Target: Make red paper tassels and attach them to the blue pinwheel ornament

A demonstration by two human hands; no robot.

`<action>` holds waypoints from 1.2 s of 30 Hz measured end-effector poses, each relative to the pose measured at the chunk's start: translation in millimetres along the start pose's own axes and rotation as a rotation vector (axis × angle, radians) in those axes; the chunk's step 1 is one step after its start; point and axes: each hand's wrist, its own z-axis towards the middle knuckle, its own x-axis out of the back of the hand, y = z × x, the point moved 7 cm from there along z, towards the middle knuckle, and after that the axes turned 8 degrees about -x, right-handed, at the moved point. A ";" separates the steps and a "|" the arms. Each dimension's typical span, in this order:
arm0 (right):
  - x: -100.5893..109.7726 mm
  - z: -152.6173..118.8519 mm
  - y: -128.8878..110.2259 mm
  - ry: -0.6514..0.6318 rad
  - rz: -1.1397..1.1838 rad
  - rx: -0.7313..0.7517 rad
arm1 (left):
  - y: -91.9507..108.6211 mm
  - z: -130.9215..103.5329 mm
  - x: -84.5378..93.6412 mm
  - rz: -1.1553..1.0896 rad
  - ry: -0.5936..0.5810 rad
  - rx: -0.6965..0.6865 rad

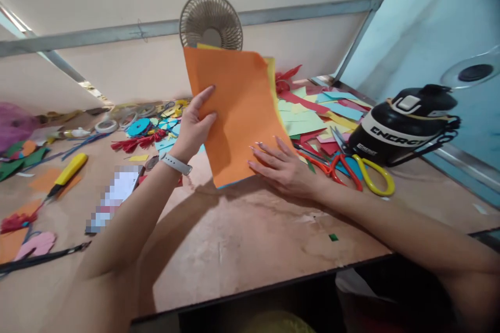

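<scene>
A stack of coloured paper sheets (238, 93) is held up, tilted, above the table, with an orange sheet in front and yellow and blue edges showing behind it. My left hand (197, 122) grips the stack's left edge, thumb and a finger on the orange face, the other fingers hidden behind. Along the lower right edge, my right hand (287, 171) holds the stack with its fingers spread over the front; its thumb is out of sight. The orange sheet curves inward at the right side.
Right of the stack lie red-handled scissors (344, 171), yellow-handled scissors (377, 174) and a black bottle (385, 130). Paper scraps (304, 119) pile behind them. A fan (211, 18) stands at the back. On the left are a phone (117, 197), a yellow-handled tool (70, 171) and tape rolls (106, 126).
</scene>
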 end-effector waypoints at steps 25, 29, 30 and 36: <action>-41.8 6.2 66.8 -0.084 0.190 -0.115 | -133.2 -0.5 14.4 0.170 -0.053 0.098; -37.6 0.7 73.8 -0.071 0.212 -0.149 | -138.6 4.8 -5.9 0.428 -0.079 0.118; -37.1 -0.1 74.8 -0.072 0.210 -0.155 | -138.8 4.8 -9.4 0.462 -0.066 0.131; -37.9 -1.1 73.7 -0.053 0.157 -0.178 | -106.1 -17.1 -26.9 0.787 -0.044 0.047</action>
